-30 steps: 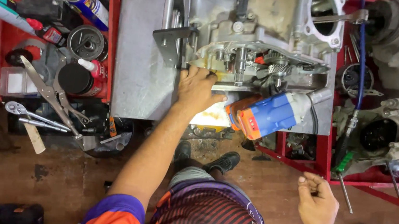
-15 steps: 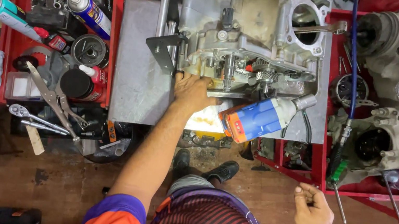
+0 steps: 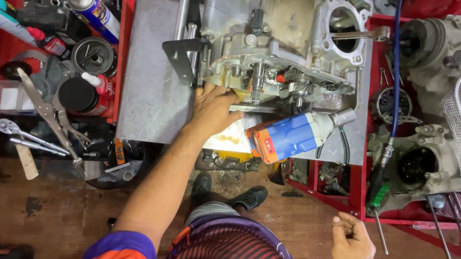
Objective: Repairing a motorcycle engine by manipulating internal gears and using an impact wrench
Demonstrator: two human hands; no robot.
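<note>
The counter [image 3: 153, 75] is a flat plate of dull grey metal with light scratches, set between red trays; the engine case [image 3: 280, 39] stands on its far half, reaching to the far edge and the right edge. This case is a big block of cast aluminium, pale and a little greasy, with many ribs, bolt holes and one round cylinder opening near the far right corner; its long axis runs along the counter from left to right, and its open side with steel gears and short shafts faces the near edge. A black metal bracket [image 3: 184, 49] is on its left end.

The blue and orange power tool [image 3: 290, 137] lies on the counter near the near right corner; it has a smooth plastic body, and its long axis is slanted, the grey metal nose pointing to the far right, toward the case, the orange end pointing to the near edge.

The left hand [image 3: 213, 109] rests on the counter just under the case, fingers spread and the tips touching the lower rim of the case; it holds nothing. The right hand [image 3: 354, 247] hangs over the wooden floor [image 3: 48, 206], well apart from the counter; the fingers are loosely curled, thumb touching fingertips, and nothing is visible between them.
</note>
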